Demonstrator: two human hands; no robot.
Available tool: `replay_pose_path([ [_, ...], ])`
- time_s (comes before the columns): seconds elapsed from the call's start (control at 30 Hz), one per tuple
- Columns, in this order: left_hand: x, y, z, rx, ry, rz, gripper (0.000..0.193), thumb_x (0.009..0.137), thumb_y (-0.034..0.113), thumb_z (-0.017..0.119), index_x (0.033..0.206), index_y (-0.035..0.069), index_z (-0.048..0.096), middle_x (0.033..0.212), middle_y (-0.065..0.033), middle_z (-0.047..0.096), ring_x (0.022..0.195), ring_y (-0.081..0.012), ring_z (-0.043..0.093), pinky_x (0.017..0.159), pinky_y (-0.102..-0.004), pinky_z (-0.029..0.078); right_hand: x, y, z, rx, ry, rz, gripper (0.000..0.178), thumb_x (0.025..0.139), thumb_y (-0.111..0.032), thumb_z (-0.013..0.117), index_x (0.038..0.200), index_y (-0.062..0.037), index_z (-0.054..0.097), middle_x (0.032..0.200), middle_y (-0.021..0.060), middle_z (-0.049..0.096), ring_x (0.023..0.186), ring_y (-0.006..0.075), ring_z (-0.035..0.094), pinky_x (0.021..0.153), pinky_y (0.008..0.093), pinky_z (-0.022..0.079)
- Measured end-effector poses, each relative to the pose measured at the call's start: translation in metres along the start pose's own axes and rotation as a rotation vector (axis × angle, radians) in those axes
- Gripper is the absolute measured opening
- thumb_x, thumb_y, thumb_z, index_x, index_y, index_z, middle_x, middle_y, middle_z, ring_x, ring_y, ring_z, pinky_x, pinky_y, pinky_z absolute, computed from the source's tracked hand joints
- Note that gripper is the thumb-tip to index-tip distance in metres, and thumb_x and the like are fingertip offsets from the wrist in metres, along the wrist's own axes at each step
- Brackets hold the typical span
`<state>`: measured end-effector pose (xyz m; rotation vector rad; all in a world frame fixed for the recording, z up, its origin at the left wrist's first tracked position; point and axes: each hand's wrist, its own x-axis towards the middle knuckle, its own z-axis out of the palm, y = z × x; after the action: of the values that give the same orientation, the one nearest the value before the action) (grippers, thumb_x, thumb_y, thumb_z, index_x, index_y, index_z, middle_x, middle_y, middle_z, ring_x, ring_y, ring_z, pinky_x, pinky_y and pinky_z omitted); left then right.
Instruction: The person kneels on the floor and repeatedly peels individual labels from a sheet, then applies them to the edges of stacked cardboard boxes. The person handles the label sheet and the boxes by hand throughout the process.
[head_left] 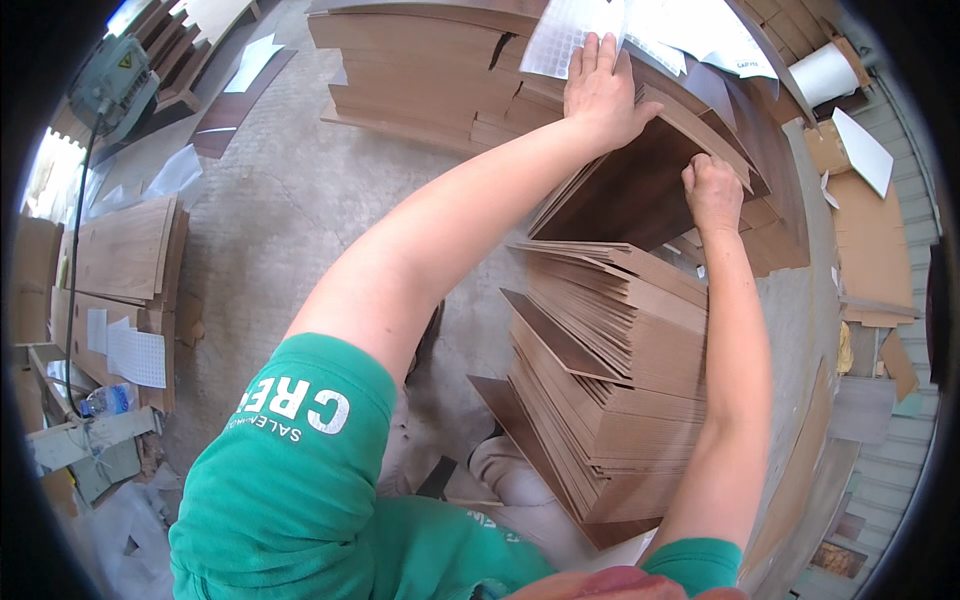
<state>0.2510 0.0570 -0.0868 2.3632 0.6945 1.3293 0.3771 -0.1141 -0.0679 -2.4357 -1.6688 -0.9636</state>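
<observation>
My left hand [605, 98] lies with its fingers stretched out at the edge of a white label sheet [548, 42], its thumb out over the upper edges of some brown boards. To its right, my right hand [712, 192] is closed at the edge of a dark brown board [630, 185], whose broad face leans toward me. Its fingertips are partly hidden. Below the hands, a tall stack of thin brown panels [650, 340] fans out toward the left, with some panels sticking out of line. My right forearm passes along that stack's right side.
Stacked brown boards [420, 75] stand beyond my left arm. More boards [120, 245] and a plastic bottle [108, 400] are at the left, near a grey machine box [115, 85] with a hanging cable. A white roll [825, 75] and cardboard [870, 235] lie at the right.
</observation>
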Motion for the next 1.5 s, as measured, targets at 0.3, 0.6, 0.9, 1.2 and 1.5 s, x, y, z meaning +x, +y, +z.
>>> replay_pose_path([
  [0.3,-0.005,0.019,0.013,-0.139,0.040,-0.181,0.076,0.073,0.029,0.076,0.135,0.001,0.042,0.142,-0.0277,0.035,0.139,-0.0401,0.024,0.115,-0.0464,0.019,-0.006,0.023,-0.013,-0.083,0.064,0.225,0.023,0.083,-0.025,0.068,0.094,-0.0071,0.058,0.089,0.0136,0.065,0.087,0.0313,0.063,0.074,0.0425,0.052],
  [0.6,-0.004,0.022,-0.003,-0.226,-0.004,-0.284,0.084,0.065,0.030,0.080,0.135,0.000,0.044,0.138,-0.0281,0.041,0.140,-0.0386,0.022,0.114,-0.0433,0.023,-0.026,-0.009,-0.029,0.026,-0.165,0.092,0.052,0.087,-0.013,0.059,0.136,-0.0044,0.043,0.085,0.0152,0.064,0.080,0.0324,0.062,0.071,0.0449,0.052],
  [0.9,0.017,0.017,0.018,-0.184,0.072,-0.287,0.072,0.065,0.018,0.070,0.129,-0.005,0.044,0.145,-0.0199,0.032,0.140,-0.0390,0.017,0.114,-0.0446,0.016,-0.026,-0.014,-0.030,-0.048,-0.197,0.055,0.052,0.087,-0.013,0.059,0.135,-0.0014,0.044,0.084,0.0150,0.064,0.083,0.0311,0.062,0.072,0.0440,0.052],
  [1.2,0.020,0.019,0.019,-0.130,0.042,-0.332,0.074,0.067,0.021,0.070,0.133,-0.001,0.044,0.146,-0.0172,0.031,0.142,-0.0386,0.015,0.114,-0.0495,0.014,-0.015,-0.008,-0.036,0.186,-0.230,0.153,0.045,0.086,-0.013,0.058,0.129,-0.0032,0.049,0.095,0.0209,0.065,0.090,0.0377,0.063,0.076,0.0469,0.051],
  [1.5,0.015,0.016,-0.008,0.030,-0.094,-0.206,0.080,0.067,0.038,0.077,0.132,0.003,0.048,0.148,-0.0142,0.028,0.142,-0.0376,0.016,0.111,-0.0549,0.016,-0.035,-0.012,-0.095,0.348,-0.330,0.187,0.036,0.084,-0.010,0.058,0.119,-0.0021,0.058,0.087,0.0179,0.066,0.077,0.0343,0.064,0.071,0.0434,0.051],
])
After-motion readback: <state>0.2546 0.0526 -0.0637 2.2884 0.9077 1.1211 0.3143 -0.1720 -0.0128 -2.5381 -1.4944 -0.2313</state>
